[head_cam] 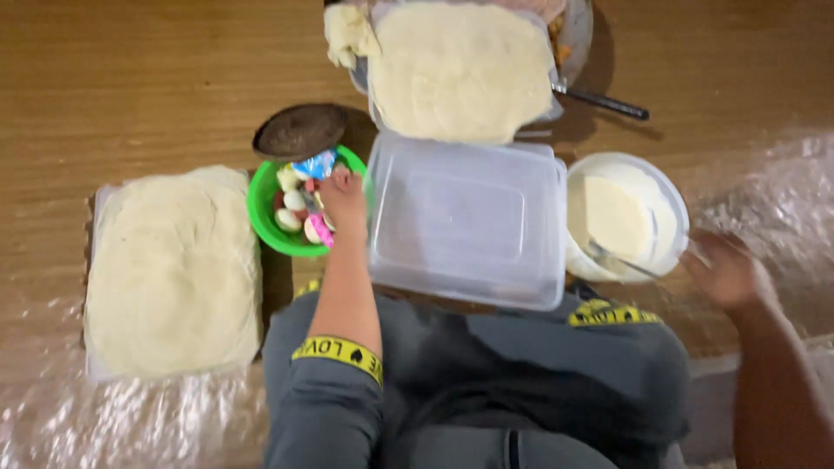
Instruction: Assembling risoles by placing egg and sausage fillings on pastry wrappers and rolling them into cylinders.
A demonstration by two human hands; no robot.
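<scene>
A dough slab point(172, 271) lies well left of the left hand point(344, 198), whose fingers dip closed into the green bowl point(261, 217) of wrapped sweets point(314, 227); what they pinch I cannot tell. Just right sits the clear lidded box point(467, 219), then the white bowl point(665, 193). The right hand point(725, 271) hovers blurred, its grip unreadable, and a careless sweep could tip that bowl.

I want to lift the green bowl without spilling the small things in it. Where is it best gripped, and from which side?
Probably by the bare rim of the green bowl on its far-left side, coming in from the left. The left hand covers the right edge, the clear plastic container crowds that side, and a brown round lid overlaps the top rim. The left rim is open and thin enough to pinch.
</scene>
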